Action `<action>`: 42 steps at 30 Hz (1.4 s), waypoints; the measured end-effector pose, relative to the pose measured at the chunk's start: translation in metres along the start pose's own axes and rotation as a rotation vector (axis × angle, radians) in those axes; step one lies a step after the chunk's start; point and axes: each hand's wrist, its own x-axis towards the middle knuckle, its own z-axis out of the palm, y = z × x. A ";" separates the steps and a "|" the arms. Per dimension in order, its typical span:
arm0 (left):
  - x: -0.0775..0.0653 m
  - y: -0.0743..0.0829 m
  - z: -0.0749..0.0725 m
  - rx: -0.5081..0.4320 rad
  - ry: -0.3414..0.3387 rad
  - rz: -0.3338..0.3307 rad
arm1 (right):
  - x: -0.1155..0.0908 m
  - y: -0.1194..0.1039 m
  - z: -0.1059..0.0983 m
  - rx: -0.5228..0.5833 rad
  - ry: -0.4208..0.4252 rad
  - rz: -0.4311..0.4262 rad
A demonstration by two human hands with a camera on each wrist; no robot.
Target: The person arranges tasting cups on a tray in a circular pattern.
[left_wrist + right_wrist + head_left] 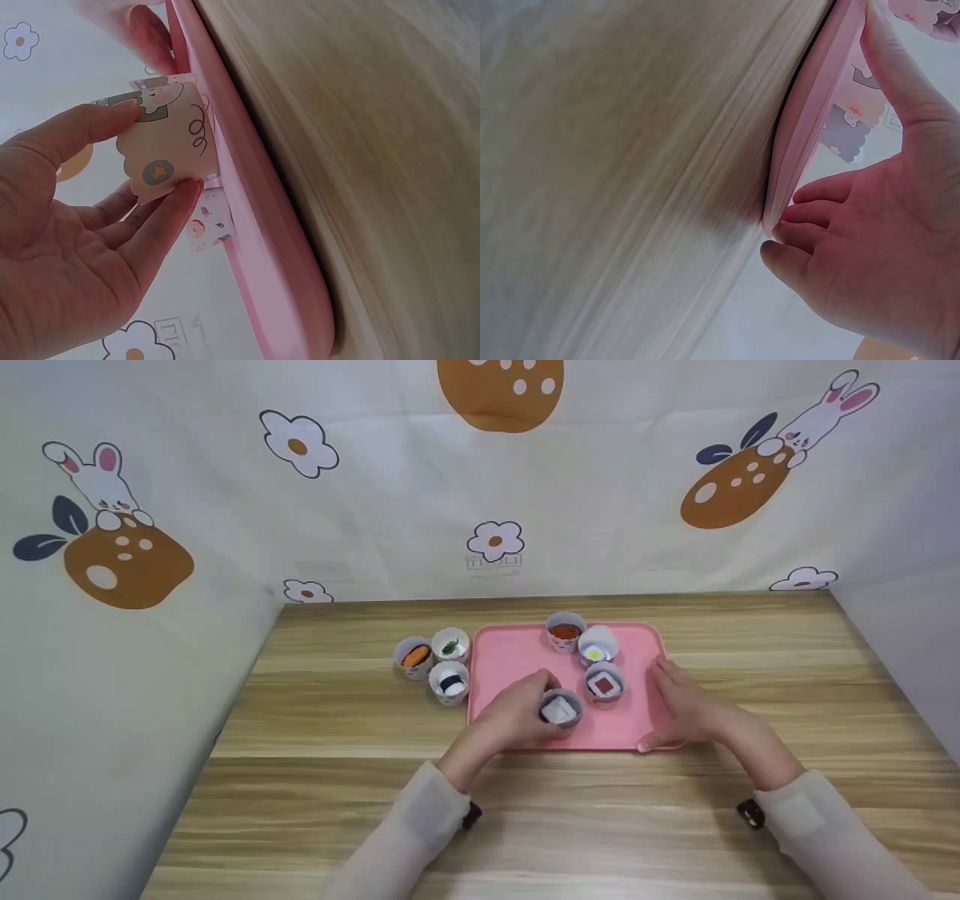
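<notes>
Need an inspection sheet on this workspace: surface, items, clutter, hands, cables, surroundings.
Surface: wood-grain table, pink tray on it.
Job's things: orange-piece cup, green-leaf cup and black-band cup left of tray; red-orange-filled cup, yellow-spot cup and red-square cup on tray; white-filled cup held.
Clutter: nothing seen.
Hands: left hand grips white-filled cup, tray contact unclear; right hand touches tray's right edge, thumb at near edge.
Cables: nothing seen.
Surroundings: pale sheeting printed with rabbits, flowers.
</notes>
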 end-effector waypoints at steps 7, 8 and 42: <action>0.006 0.004 0.008 -0.014 -0.013 -0.011 | 0.000 0.001 0.000 0.000 -0.004 0.017; 0.007 0.005 0.009 -0.015 -0.014 -0.015 | 0.000 0.001 0.000 0.001 -0.004 0.016; 0.016 0.015 0.021 0.031 -0.053 -0.041 | 0.000 0.002 0.000 -0.003 -0.012 0.020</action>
